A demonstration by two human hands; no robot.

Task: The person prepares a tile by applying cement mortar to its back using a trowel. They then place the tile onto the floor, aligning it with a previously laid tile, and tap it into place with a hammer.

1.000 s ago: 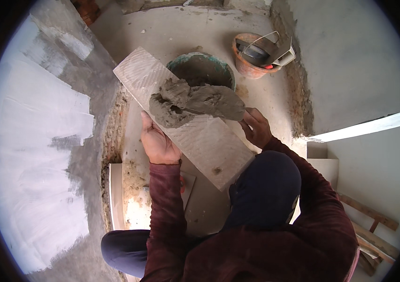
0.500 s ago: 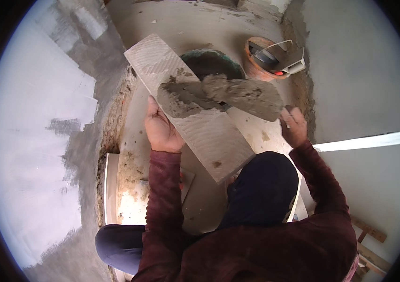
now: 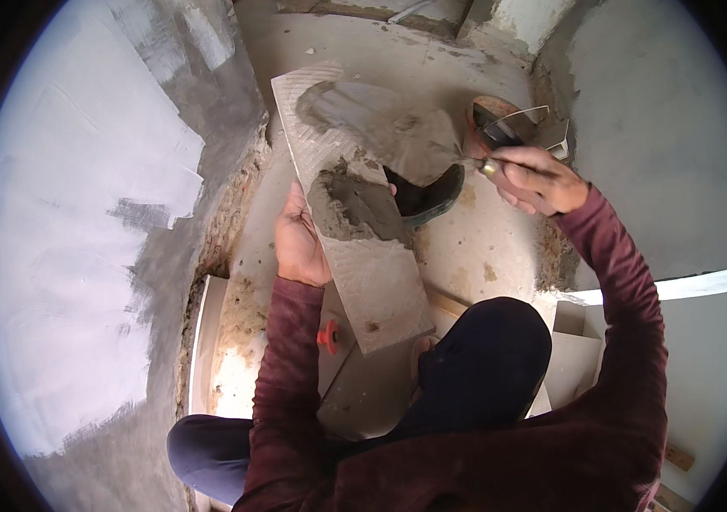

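My left hand (image 3: 302, 243) is closed on the left edge of a long, pale tile strip (image 3: 380, 299) with a ridged surface, held tilted in front of me. A thick mound of grey mortar (image 3: 362, 206) lies across the strip's middle. My right hand (image 3: 543, 181) grips the handle of a trowel (image 3: 490, 167). Its wide blade is smeared by motion and passes over the strip's far end, beyond the mound. Under the strip and blade, a dark mortar tub (image 3: 440, 200) is partly hidden.
An orange bucket (image 3: 473, 136) holding dark tools stands beyond my right hand. Part-plastered walls rise on both sides. Pale boards (image 3: 208, 337) lean at the left. A red-orange round piece (image 3: 328, 337) lies beside my left forearm, and pale boxes (image 3: 572, 367) are by my right knee.
The trowel has moved off the mound toward the strip's far end, and my right hand has shifted slightly up. The strip has turned steeper; the mortar on it now sits as a compact heap.
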